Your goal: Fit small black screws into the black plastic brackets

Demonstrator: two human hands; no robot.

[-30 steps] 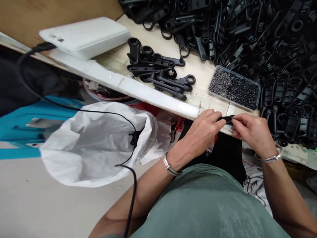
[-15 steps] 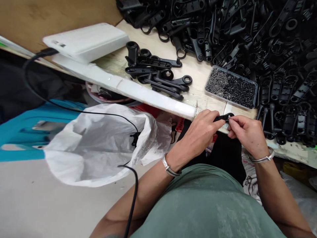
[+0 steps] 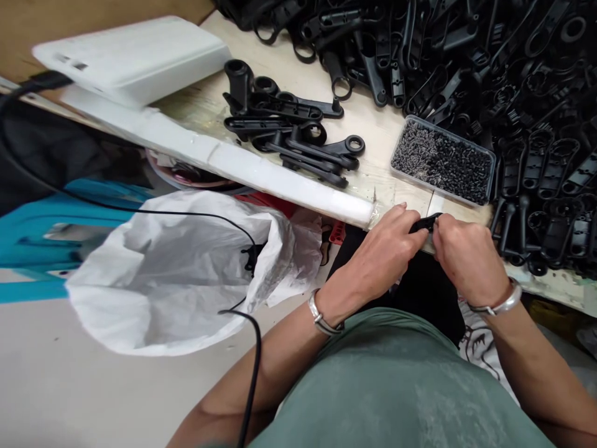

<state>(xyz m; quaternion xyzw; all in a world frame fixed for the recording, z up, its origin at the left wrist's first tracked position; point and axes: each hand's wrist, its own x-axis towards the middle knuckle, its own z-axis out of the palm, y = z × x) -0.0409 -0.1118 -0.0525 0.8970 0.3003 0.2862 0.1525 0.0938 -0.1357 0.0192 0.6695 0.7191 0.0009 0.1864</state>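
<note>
At the bench's front edge my left hand [image 3: 389, 249] is closed around a black plastic arm part [image 3: 424, 223], with the part's far end sticking out to the right. My right hand [image 3: 471, 258] presses bent fingers against that end. Whether a small piece sits between its fingertips is hidden. Just behind the hands stands a clear box [image 3: 443, 160] of tiny pieces, grey on its left side and black on its right. Several more black plastic arms [image 3: 293, 134] lie in a loose group on the bench, left of the box.
A big heap of black plastic parts [image 3: 466, 56] covers the bench's back and right. A white device [image 3: 135, 59] with a black cable stands at the left, by a white edge strip [image 3: 252, 171]. Below hangs an open white sack [image 3: 163, 274].
My right hand has turned and closed in more tightly over the end of the black arm part. My left hand still holds the part. The view has shifted slightly.
</note>
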